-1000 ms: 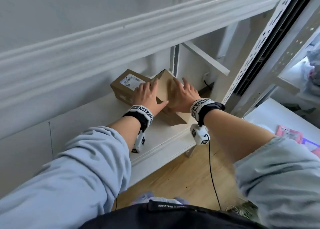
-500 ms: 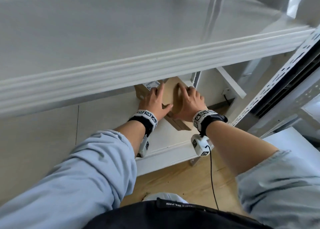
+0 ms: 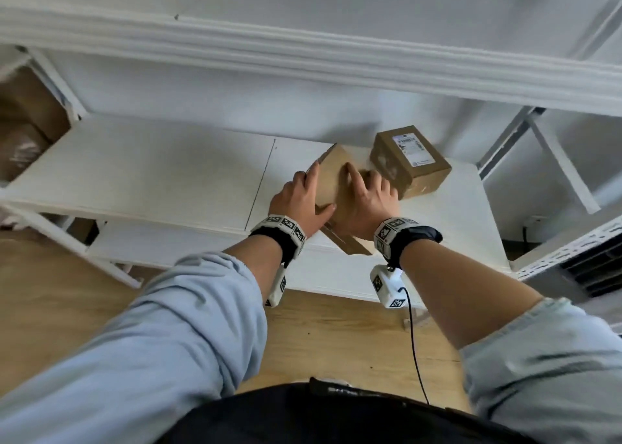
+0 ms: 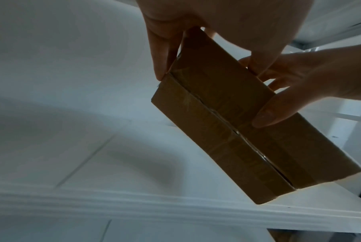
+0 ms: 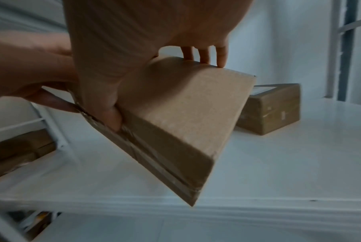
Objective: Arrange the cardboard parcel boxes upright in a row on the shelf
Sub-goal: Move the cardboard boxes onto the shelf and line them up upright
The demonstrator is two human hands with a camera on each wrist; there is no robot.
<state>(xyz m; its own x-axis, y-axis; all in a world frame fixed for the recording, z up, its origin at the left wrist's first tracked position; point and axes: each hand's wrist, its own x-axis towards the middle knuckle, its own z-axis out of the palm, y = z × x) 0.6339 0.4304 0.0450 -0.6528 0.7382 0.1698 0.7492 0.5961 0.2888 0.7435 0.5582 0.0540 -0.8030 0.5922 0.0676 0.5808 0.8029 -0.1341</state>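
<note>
White board makes up the biggest thing in front of me: the shelf (image 3: 168, 174), a broad flat deck on a metal frame, with another deck overhanging it above and pale wooden floor (image 3: 336, 329) below its front lip. It faces a plain white wall, and the bay to my left holds more brown cardboard (image 3: 23, 124), too dim to sort out.

On the deck, toward the back right, sits the labelled parcel box (image 3: 410, 161), resting flat with its printed sticker facing up. It lies just beside the one I am handling, and I cannot tell whether the two touch.

Between my palms is the plain parcel box (image 3: 331, 177), tilted and lifted clear of the board at its near end, its taped seam turned toward me. I hold it from both sides so I can swing it onto an end; I judge it is midway to standing upright, with the row not yet begun.

Left hand (image 3: 299, 201): fingers straight along the left face, thumb hooked over the near edge, clamping the box. Right hand (image 3: 363, 198): fingers curled over the far top edge, thumb pressed on the taped seam, gripping the same box.
</note>
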